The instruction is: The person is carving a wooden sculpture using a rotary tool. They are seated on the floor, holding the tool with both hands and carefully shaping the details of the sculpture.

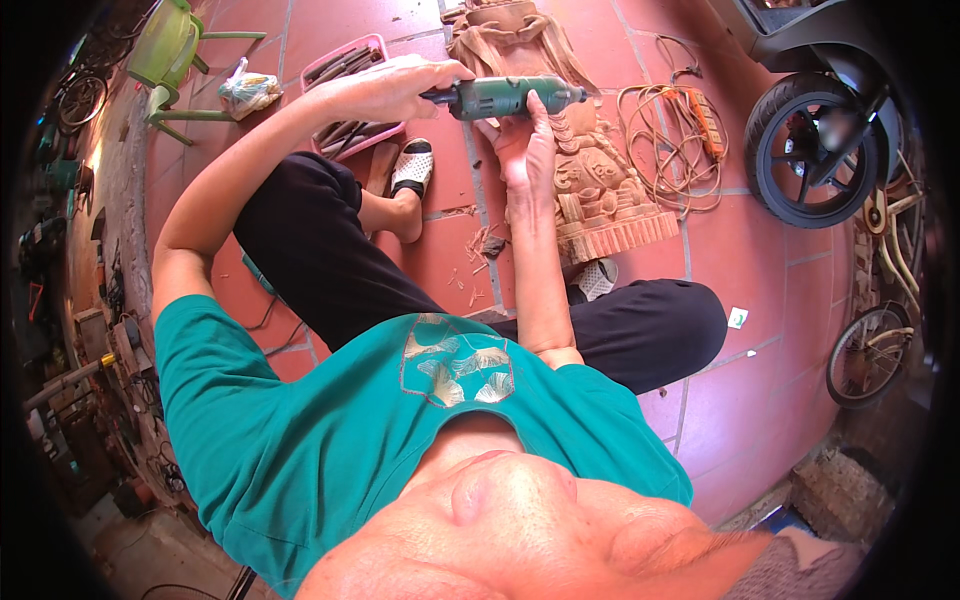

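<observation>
A green handheld die grinder (505,97) is held level in front of me, its grey nose toward the right. My left hand (405,88) is closed around its dark rear end. From below, my right hand (525,150) grips the body near the front, with a finger up along the casing. Whether a bit sits in the nose is too small to tell. Just beyond and below the tool lies a carved wooden panel (605,180) with raised relief and a ridged base. The grinder and my right hand hide part of its left edge.
Left of the panel, a pink basket (378,42) holds several chisels. Beside it are a plastic bag (248,90) and a green stool (165,45). At right lie tangled cord and an orange power strip (707,125), near a motorbike wheel (790,150). Wood chips (475,250) dot the tiles.
</observation>
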Tool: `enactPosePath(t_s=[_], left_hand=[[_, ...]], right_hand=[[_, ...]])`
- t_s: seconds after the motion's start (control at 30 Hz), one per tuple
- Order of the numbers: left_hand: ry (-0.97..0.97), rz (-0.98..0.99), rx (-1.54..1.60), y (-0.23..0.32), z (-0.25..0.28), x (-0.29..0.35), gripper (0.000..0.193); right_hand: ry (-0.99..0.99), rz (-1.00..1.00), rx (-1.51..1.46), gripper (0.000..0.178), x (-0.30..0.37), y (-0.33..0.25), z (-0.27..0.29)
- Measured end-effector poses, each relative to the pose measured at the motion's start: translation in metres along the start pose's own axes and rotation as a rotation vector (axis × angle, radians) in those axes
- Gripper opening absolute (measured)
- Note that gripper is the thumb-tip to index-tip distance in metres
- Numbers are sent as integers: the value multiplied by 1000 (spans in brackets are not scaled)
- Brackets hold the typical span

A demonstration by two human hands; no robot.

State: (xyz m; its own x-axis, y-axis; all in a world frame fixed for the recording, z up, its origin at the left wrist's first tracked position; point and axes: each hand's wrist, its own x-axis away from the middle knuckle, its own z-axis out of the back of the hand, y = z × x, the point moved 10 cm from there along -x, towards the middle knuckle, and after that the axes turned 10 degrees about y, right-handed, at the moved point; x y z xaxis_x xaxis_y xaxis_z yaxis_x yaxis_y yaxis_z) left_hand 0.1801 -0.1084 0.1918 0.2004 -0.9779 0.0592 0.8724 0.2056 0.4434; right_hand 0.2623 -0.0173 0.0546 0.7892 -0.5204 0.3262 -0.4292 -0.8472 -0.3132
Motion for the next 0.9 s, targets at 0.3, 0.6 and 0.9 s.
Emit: enactPosePath(t_s=[0.3,0.6,0.9], left_hand=[[17,-34,-3,4,-4,1,65],[119,-250,-287,56,2,6,60],[221,-439,-723,79,-4,13,39]], right_hand=[[34,98,24,37,12,-12,-5],[126,109,32,40,13,-12,0],[106,48,164,45,19,-3,-8]])
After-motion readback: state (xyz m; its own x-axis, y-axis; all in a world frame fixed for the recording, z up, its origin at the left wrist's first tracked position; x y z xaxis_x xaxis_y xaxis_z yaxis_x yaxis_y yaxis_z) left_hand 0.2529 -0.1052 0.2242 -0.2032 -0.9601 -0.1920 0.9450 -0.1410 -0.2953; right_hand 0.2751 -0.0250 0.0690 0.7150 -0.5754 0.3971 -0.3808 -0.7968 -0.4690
